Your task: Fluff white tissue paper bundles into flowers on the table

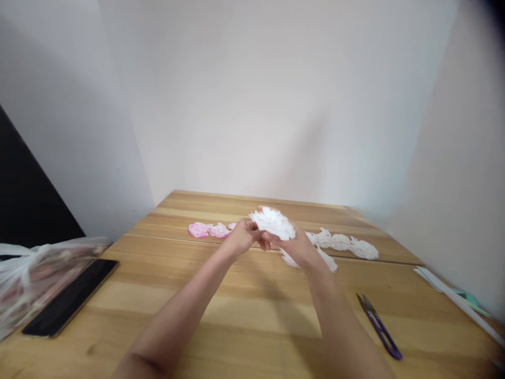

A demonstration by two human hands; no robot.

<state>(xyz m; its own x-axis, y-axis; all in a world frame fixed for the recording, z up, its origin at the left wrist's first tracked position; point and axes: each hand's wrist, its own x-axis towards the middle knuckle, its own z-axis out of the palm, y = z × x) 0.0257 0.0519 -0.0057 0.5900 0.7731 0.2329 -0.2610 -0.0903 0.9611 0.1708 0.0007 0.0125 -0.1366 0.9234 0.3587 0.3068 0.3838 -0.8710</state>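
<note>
A ruffled white tissue-like flower [273,223] is held up above the table between both hands. My left hand [245,235] pinches its near left edge. From below and the right, my right hand [294,245] is closed round it, with some fingers hidden behind the ruffles. Beyond the hands lies a row of similar ruffled pieces: pink-tinged ones [199,229] at the left and white ones [341,241] at the right. More white pieces [327,259] show partly behind my right wrist.
Purple-handled thread snips [381,327] lie on the wooden table [221,316] at the right. On the left are a black phone [73,299] and a plastic bag [43,276]. White strips [457,297] run along the right edge; a pale wall [252,105] stands behind.
</note>
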